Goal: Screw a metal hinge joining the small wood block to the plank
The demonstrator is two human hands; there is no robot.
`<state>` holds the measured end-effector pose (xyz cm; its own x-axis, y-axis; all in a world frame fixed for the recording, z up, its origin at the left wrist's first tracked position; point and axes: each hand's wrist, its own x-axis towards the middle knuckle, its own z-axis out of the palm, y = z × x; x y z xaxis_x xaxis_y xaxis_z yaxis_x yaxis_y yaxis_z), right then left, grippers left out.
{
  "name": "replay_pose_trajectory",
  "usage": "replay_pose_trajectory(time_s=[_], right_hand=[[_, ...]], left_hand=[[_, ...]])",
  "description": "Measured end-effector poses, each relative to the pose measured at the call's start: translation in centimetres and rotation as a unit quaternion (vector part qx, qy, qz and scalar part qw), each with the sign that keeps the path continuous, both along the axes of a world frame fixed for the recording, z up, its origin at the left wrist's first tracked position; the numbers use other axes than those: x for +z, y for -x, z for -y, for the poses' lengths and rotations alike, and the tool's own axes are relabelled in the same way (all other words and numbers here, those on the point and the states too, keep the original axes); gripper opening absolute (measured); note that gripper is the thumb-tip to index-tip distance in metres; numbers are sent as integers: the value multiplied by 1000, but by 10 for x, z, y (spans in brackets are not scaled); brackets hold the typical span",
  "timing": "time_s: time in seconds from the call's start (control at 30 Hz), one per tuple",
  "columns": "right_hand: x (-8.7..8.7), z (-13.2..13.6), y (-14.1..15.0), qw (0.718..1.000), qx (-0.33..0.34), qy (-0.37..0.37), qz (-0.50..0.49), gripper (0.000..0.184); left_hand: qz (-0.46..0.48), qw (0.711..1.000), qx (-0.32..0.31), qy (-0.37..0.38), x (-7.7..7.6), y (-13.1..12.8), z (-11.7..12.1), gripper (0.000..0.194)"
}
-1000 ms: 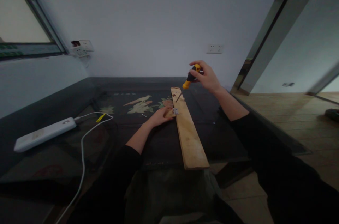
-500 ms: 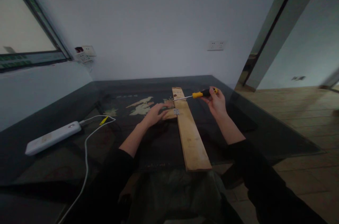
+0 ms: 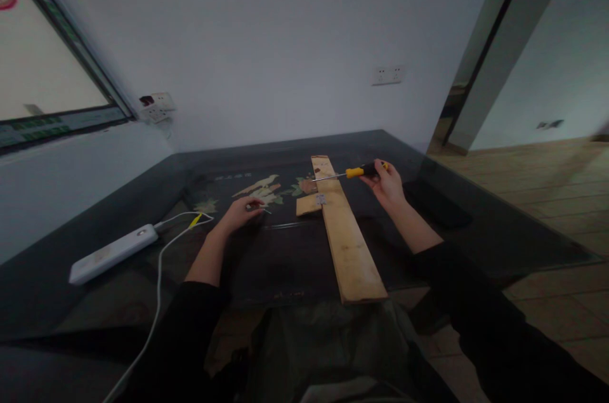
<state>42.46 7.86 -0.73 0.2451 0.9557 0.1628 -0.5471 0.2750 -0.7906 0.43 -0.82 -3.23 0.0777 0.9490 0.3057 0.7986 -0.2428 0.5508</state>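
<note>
A long wooden plank lies on the dark table, running away from me. A small wood block joins its left side by a small metal hinge. My right hand holds a yellow-and-black screwdriver level, its shaft pointing left over the plank's far end. My left hand rests on the table left of the block, fingers pinched on a small screw.
A white power strip with white cables lies at the left of the table. A painted bird motif shows on the tabletop. Wall sockets sit on the back wall. Wooden floor lies to the right.
My right hand lowered the screwdriver from upright on the plank to level beside it. My left hand left the wood block and moved left to the small screw.
</note>
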Motion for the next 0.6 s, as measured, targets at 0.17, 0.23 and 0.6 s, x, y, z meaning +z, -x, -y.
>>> replay_pose_trajectory(time_s=[0.17, 0.23, 0.6], right_hand=[[-4, -2, -1, 1000, -3, -6, 9, 36], [-6, -3, -1, 1000, 0, -8, 11, 37], [-4, 1, 1, 1000, -4, 2, 21, 32]], left_hand=[[-18, 1000, -17, 0, -6, 1, -3, 18], [-35, 999, -21, -2, -8, 1, -5, 15], [25, 999, -9, 27, -10, -5, -6, 22]])
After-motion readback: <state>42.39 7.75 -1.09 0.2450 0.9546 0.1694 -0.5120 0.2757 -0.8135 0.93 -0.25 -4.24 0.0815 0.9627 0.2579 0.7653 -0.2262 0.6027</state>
